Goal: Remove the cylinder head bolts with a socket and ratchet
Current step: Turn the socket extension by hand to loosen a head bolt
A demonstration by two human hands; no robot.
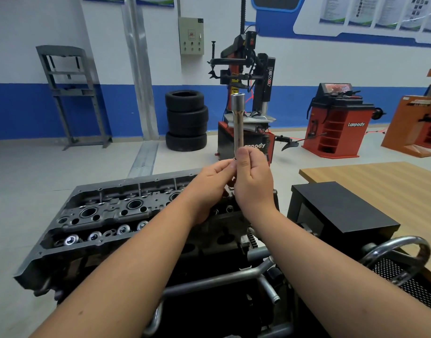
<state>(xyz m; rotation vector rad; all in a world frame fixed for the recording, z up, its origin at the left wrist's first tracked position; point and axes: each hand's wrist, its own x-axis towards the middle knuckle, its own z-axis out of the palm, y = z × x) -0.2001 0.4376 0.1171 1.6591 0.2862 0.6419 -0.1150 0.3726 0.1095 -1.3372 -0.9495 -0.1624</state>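
Observation:
A long silver shaft with a socket-like head stands upright in front of me, above the engine. My right hand grips its lower part, fingers curled round it. My left hand pinches a small metal ring at the shaft's lower end with its fingertips. The grey cylinder head lies below and to the left, with open bores and round valve retainers showing; my forearms hide its right part. No ratchet handle shows.
A black box and a wooden table stand at the right. A chrome wheel and the engine stand's tubes are near me. Stacked tyres, a tyre changer and red machines stand behind.

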